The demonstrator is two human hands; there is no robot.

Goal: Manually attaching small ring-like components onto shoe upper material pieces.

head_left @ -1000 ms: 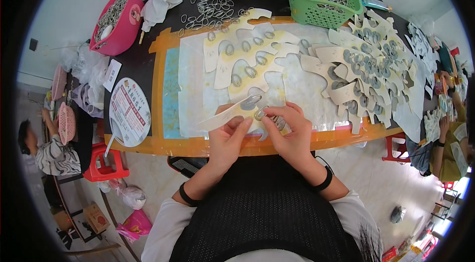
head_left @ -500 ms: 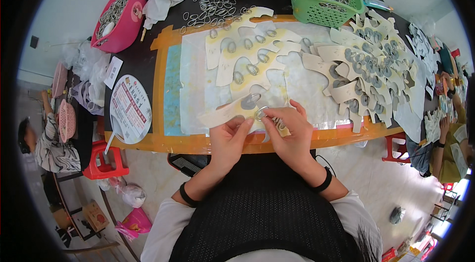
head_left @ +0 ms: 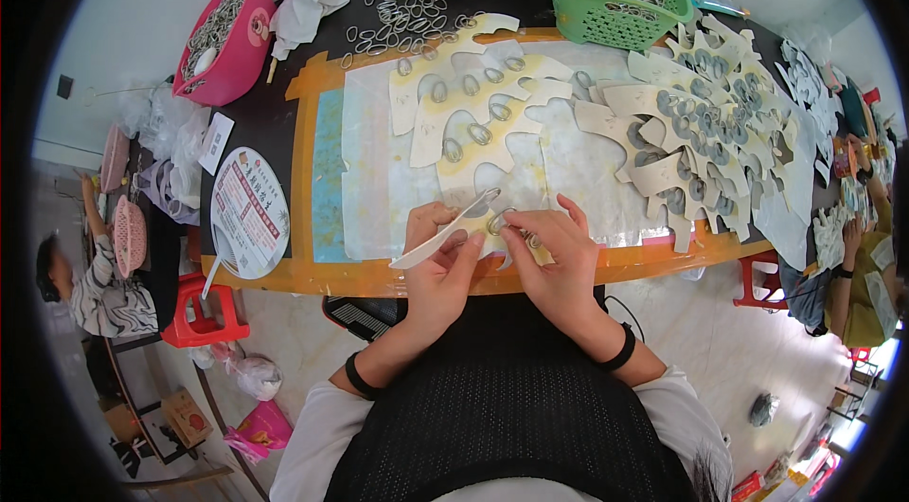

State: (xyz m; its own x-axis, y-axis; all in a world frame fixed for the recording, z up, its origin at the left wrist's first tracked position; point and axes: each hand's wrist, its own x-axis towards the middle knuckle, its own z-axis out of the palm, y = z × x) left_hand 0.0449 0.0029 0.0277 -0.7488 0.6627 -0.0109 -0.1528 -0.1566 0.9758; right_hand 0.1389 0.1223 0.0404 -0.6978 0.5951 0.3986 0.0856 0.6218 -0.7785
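My left hand (head_left: 437,265) grips a cream cut-out piece (head_left: 437,242) above the near table edge, its flap tilted up on edge. A metal oval ring sits in that piece near its upper end. My right hand (head_left: 557,254) pinches another oval ring (head_left: 501,220) against the same piece, close to my left thumb. More rings seem tucked in my right fingers, partly hidden. Just beyond my hands lie several cream pieces (head_left: 426,137) with yellowish smears and oval rings on them. At the right is a heap of similar pieces (head_left: 653,182), with rings and grey patches.
Loose rings (head_left: 409,17) lie on the dark table's far side. A pink basket (head_left: 248,52) and a green basket (head_left: 615,36) hold many more rings. A round fan (head_left: 250,213) rests at the left edge. Red stools (head_left: 210,317) and other people flank the table.
The cream piece in my left hand has tilted from nearly flat to almost edge-on. My right hand stays at the ring. The whole view has shifted very slightly.
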